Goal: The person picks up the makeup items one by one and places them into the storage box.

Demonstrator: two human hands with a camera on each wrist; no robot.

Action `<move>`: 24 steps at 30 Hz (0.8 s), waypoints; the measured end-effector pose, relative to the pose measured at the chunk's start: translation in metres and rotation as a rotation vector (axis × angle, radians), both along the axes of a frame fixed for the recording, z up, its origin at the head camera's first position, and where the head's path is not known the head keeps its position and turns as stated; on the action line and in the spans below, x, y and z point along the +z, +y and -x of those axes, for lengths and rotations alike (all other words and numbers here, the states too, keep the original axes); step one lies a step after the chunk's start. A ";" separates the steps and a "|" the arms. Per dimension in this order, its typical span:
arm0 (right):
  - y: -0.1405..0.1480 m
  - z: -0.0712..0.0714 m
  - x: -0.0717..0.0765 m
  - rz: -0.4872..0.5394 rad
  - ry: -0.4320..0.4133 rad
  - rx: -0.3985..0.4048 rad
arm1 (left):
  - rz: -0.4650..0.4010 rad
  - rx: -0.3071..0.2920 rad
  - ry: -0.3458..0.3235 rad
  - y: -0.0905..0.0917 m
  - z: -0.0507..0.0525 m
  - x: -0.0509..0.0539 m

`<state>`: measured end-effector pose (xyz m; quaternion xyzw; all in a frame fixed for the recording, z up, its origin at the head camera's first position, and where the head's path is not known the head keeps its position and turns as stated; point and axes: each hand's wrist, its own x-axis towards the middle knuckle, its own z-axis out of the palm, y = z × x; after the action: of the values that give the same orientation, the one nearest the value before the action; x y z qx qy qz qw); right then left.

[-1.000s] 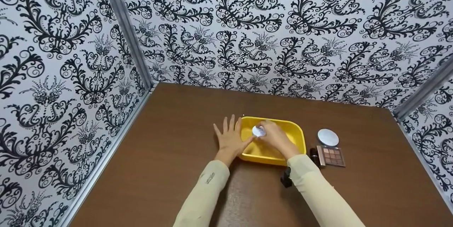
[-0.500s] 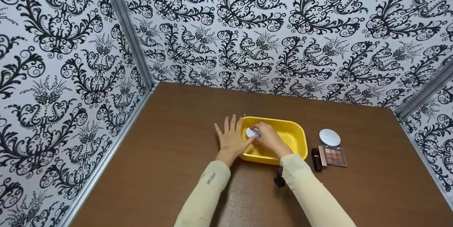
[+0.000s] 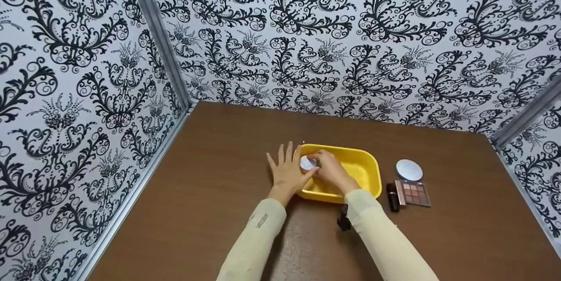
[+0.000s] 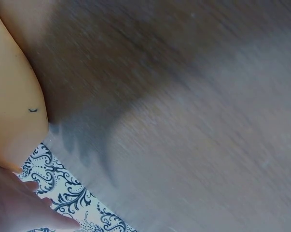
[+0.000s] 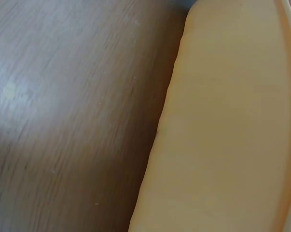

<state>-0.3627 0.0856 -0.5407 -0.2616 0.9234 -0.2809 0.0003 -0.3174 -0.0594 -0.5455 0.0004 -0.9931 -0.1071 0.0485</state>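
Note:
In the head view a yellow tray (image 3: pixel 365 171) sits on the brown table. My right hand (image 3: pixel 331 170) reaches inside it and holds a small round whitish item (image 3: pixel 307 163) by its right side, near the tray's left end. My left hand (image 3: pixel 287 173), fingers spread and straight, rests at the tray's left wall, its thumb over the rim. The left wrist view shows part of the left hand (image 4: pixel 24 205) beside the tray's outer wall (image 4: pixel 15 92). Only the tray's side (image 5: pixel 222 116) and table fill the right wrist view.
Right of the tray lie a round silvery-white compact (image 3: pixel 409 170), a palette (image 3: pixel 416 193) with several pans, and a dark tube (image 3: pixel 392 197) beside the palette's left edge. Patterned walls (image 3: pixel 307 53) stand behind and at both sides of the table (image 3: pixel 210 176).
My right hand has moved left inside the tray with the round item, which is now close to the left wall. The left hand has stayed nearly in place.

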 end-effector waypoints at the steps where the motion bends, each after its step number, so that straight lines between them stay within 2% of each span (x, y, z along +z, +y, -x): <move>1: 0.000 0.001 -0.001 -0.002 0.001 0.011 | 0.000 0.000 0.001 0.000 0.000 0.000; 6: 0.004 0.001 -0.002 0.016 -0.013 0.015 | 0.009 -0.004 -0.008 0.001 0.001 -0.001; 10: 0.007 -0.001 0.001 0.044 -0.068 -0.010 | 0.008 -0.002 -0.022 0.000 0.001 -0.002; 17: 0.011 0.000 0.010 0.075 -0.149 0.002 | 0.000 -0.004 -0.041 -0.001 0.003 -0.004; 24: 0.018 0.002 0.020 0.036 -0.137 -0.025 | -0.014 -0.008 -0.007 -0.001 0.003 -0.003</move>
<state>-0.3646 0.1036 -0.5209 -0.2300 0.9193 -0.3147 0.0550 -0.3201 -0.0606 -0.5487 -0.0028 -0.9924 -0.1142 0.0449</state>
